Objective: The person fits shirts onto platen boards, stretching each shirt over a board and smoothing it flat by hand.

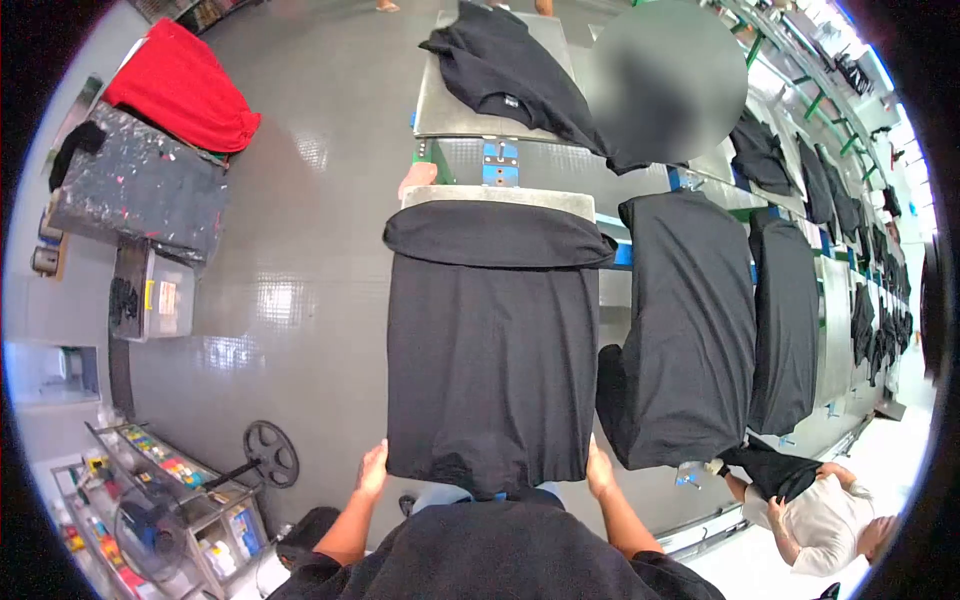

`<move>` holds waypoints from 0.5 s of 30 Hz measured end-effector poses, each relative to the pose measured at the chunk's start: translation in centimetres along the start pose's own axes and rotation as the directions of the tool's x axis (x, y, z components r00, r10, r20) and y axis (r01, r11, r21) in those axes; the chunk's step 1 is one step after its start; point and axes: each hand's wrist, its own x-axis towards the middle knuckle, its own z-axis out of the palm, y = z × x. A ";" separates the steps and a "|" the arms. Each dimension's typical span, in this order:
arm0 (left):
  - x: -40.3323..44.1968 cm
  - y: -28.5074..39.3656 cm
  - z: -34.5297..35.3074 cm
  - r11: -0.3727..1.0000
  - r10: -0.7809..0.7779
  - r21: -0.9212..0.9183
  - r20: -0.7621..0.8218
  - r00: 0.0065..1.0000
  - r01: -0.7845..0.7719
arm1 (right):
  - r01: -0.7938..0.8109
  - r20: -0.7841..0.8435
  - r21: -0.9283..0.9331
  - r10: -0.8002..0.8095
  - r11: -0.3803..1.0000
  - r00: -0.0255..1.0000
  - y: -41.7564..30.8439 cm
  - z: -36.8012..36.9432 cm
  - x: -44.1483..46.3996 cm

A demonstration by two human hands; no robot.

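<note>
While the black cloth garment (490, 360) is draped over the pale flat metal board (500, 198) at the scene's near centre, its near-left and near-right edges appear gripped by the left hand (373, 470) and the right hand (600, 468), the grip partly hidden. Even tension should probably be kept on both sides, so that near-edge creases are smoothed and the far fold is kept straight.

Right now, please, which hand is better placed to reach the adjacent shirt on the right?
Probably the right hand: it's nearer that shirt, while the left hand is across the central shirt.
</note>
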 end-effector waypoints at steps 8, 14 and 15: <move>-2.4 1.5 0.8 0.877 0.183 -0.465 0.086 0.979 -0.123 | -0.158 0.280 0.535 0.003 0.830 0.960 1.9 1.2 -4.5; -4.4 1.4 -0.2 0.900 0.231 -0.401 0.100 0.968 -0.173 | -0.003 0.124 0.667 -0.108 0.745 0.986 5.1 1.8 -3.0; -4.6 1.2 -0.1 0.892 0.244 -0.410 0.080 0.966 -0.192 | 0.001 0.124 0.673 -0.115 0.740 0.986 5.6 2.0 -2.7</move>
